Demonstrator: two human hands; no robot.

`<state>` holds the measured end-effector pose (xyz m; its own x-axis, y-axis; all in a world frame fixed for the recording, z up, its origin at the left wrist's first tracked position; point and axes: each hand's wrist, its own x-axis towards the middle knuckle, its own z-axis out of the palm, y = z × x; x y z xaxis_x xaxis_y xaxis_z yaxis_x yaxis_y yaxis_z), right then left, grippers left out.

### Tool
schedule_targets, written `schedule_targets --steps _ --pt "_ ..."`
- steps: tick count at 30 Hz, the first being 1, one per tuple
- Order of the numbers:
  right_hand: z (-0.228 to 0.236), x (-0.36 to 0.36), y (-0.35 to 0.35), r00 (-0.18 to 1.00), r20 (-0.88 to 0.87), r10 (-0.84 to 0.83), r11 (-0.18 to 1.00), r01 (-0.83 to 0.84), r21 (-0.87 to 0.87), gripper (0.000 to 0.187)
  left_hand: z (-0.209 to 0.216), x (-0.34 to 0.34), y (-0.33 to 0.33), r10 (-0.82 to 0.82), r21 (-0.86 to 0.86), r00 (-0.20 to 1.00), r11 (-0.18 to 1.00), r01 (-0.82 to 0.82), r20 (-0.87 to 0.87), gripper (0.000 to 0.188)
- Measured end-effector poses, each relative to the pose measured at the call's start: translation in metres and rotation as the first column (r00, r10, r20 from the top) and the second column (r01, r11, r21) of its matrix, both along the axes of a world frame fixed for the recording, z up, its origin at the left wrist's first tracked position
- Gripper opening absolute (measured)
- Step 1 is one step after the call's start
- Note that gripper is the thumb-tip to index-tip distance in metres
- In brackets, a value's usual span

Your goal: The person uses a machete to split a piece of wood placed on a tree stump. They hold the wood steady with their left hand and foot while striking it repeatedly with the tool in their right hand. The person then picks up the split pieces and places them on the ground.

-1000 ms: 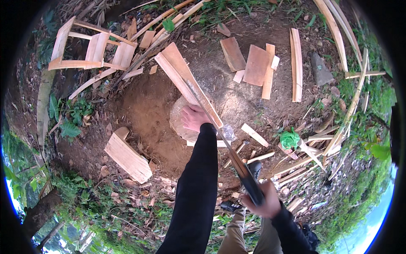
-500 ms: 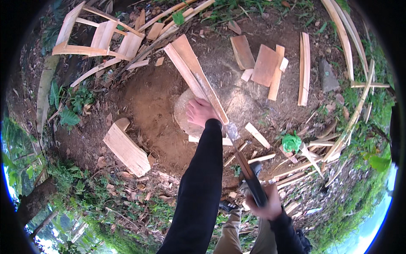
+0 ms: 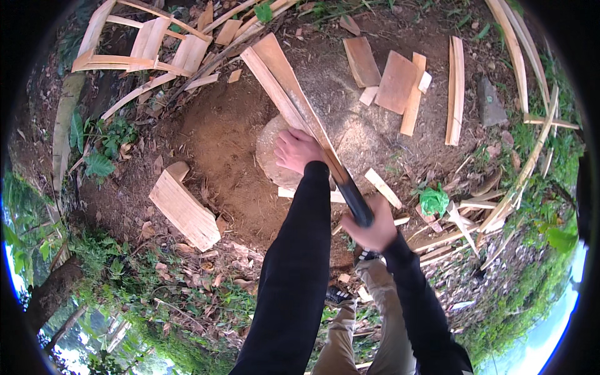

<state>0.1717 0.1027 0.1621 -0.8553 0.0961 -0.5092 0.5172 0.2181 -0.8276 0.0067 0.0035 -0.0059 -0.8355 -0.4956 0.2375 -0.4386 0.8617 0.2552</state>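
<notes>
My left hand (image 3: 295, 150) grips a long wooden plank (image 3: 281, 81) that stands on a round wood chopping block (image 3: 270, 156) and leans away from me. My right hand (image 3: 373, 225) is closed on the dark handle of a long knife (image 3: 350, 190). The blade lies along the plank's right edge, just beside my left hand. Both arms wear black sleeves.
Split boards lie around on bare soil: a thick piece (image 3: 182, 209) at the left, flat pieces (image 3: 390, 78) beyond the block, long slats (image 3: 455, 87) at the right. A green bundle (image 3: 434, 200) sits by thin sticks. Plants edge the left and lower sides.
The knife has come forward against the plank's edge, and my right hand has risen closer to the block. My left hand keeps its hold on the plank.
</notes>
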Motion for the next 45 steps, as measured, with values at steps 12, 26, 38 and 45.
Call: schedule_targets --steps 12,26,38,45 --pt "0.086 0.018 0.035 1.0 -0.003 -0.025 0.995 0.025 -0.094 0.019 0.002 -0.005 -0.006 0.023 0.027 0.998 0.999 -0.021 -0.052 0.023" --pt "0.116 -0.035 0.039 0.999 0.01 -0.045 0.995 0.046 -0.09 0.029 0.004 -0.002 -0.007 0.01 0.086 1.0 0.996 -0.009 -0.016 0.026" --pt "0.123 -0.038 0.045 0.996 0.083 -0.027 0.999 0.031 -0.043 0.023 0.028 0.009 -0.009 -0.132 0.292 0.987 0.944 0.153 -0.09 0.029" --pt "0.175 -0.005 0.03 0.98 0.051 0.192 0.97 -0.197 0.14 0.022 0.038 0.009 -0.077 -0.273 0.893 0.951 0.377 0.246 -0.147 0.036"
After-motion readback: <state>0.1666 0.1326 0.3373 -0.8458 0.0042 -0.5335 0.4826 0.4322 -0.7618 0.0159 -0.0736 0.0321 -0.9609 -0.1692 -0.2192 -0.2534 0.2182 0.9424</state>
